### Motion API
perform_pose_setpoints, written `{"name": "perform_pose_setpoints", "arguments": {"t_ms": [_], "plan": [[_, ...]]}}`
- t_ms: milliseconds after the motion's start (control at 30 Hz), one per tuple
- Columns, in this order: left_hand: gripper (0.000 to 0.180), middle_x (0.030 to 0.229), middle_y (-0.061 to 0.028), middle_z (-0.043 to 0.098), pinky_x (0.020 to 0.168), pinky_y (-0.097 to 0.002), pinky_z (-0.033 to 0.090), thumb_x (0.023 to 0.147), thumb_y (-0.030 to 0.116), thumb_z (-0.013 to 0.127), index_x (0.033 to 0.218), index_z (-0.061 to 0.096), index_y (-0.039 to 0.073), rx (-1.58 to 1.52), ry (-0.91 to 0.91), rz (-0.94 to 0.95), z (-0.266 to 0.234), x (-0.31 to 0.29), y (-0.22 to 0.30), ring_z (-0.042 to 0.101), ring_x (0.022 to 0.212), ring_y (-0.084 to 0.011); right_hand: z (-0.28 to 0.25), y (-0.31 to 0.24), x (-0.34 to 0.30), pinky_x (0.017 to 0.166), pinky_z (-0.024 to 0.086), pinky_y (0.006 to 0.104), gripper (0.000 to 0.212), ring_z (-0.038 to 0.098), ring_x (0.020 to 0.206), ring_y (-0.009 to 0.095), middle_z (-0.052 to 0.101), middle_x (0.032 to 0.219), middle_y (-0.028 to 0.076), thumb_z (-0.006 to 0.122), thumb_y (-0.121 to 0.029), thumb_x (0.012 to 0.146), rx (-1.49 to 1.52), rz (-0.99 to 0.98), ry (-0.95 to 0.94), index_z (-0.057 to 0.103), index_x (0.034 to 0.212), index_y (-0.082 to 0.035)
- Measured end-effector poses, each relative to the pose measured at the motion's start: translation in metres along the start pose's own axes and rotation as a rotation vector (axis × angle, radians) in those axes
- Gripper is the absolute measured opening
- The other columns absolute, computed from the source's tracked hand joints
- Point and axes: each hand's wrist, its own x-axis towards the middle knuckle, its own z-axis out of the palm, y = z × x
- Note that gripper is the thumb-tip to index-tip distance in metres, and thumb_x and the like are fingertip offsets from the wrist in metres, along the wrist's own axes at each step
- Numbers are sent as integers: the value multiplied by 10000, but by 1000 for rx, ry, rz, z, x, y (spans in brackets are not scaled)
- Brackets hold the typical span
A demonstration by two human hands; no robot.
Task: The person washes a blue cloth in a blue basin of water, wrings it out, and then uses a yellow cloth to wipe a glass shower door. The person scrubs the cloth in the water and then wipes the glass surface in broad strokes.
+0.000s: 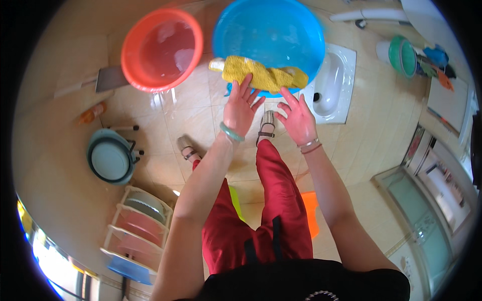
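Observation:
A yellow, towel-like cloth (256, 72), loosely rolled and twisted with a whitish left end, lies across the near rim of a large blue basin (319, 37) holding water. My left hand (242, 108) has its fingers spread, with the tips against the cloth's lower middle. Close to the cloth's right end, my right hand (298, 118) is open, its index fingertip at the lower edge and its other fingers apart. Neither hand is closed around the cloth. A green bangle sits on my left wrist and thin bands on my right.
Left of the blue basin stands an orange-red basin (128, 57) with reddish-looking water. A white squat toilet (339, 80) is set in the tiled floor at right. Along the left are an orange bottle (93, 113), stacked grey-blue basins (108, 158) and a rack (135, 223) of basins.

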Motion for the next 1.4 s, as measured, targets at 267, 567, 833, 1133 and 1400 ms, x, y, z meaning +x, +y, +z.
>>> {"name": "perform_pose_setpoints", "arguments": {"t_ms": [267,567,833,1133,1400], "plan": [[641,1637,-61,108,1130,-593,198,971,567,482,1536,268,351,1256,61,157,-16,157,-22,52,1505,-330,-141,-26,127,1038,400,399,582,435,1308,266,379,1528,56,556,-497,946,-1098,-220,356,455,1456,-235],[720,1642,-55,-33,1114,-710,135,873,630,545,1497,202,524,2524,-508,790,-44,308,-39,-41,1504,-349,-196,3,271,1069,241,679,698,165,1468,386,186,1613,79,474,-673,904,-1835,-606,806,297,1508,-371],[709,1626,-112,91,1103,-683,214,939,590,473,1526,201,302,2707,-701,633,-72,371,-40,110,1483,-372,-190,44,311,1107,181,655,783,200,1439,421,262,1568,136,554,-599,866,-1877,-435,825,355,1496,-178],[684,1624,-33,119,1064,-610,367,888,407,669,1459,310,518,2498,-490,482,-145,424,-57,171,1468,-370,-227,70,370,1044,310,657,729,305,1397,369,305,1546,65,565,-607,887,-1875,-395,801,252,1514,-404],[525,1387,-50,527,1052,-420,435,932,271,640,1431,476,283,1327,-161,8,-110,398,-77,513,1247,-251,-219,45,362,966,495,441,613,496,1238,336,483,1390,121,730,-333,831,-1658,-527,844,475,1376,-212]]}}
